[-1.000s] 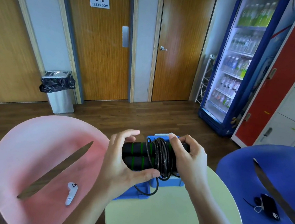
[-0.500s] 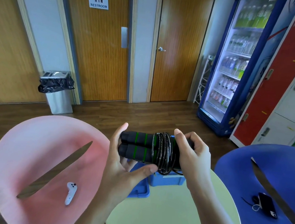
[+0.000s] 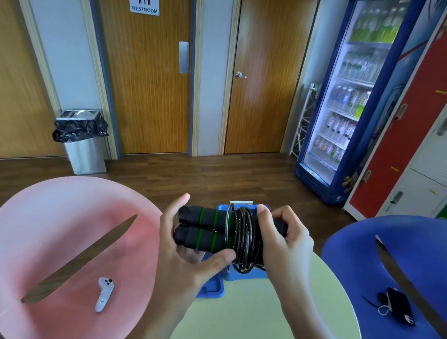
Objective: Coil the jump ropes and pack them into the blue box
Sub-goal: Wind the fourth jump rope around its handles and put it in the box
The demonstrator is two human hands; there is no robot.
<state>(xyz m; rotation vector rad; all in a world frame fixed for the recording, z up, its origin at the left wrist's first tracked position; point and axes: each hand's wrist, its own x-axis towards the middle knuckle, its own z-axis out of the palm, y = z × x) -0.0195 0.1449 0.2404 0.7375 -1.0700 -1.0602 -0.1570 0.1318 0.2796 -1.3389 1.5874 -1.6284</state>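
A black jump rope (image 3: 209, 231) with two green-banded foam handles lies side by side, its cord wound in loops around the handles' middle. My left hand (image 3: 187, 252) cups the handles from below, thumb pressed on the coil. My right hand (image 3: 282, 241) grips the handles' right ends and the wound cord. The bundle hovers above the blue box (image 3: 243, 274), which stands on the pale round table (image 3: 254, 319); most of the box is hidden behind my hands. A blue lid (image 3: 212, 287) lies beside it at the left.
A pink chair (image 3: 40, 231) at the left holds a white controller (image 3: 103, 294). A blue chair (image 3: 402, 261) at the right holds a black phone (image 3: 401, 305). A bin (image 3: 84, 144), doors and a drinks fridge (image 3: 349, 100) stand beyond.
Both hands have lifted the bundle a little above the box. The loose loop that hung below is now drawn tighter against the handles.
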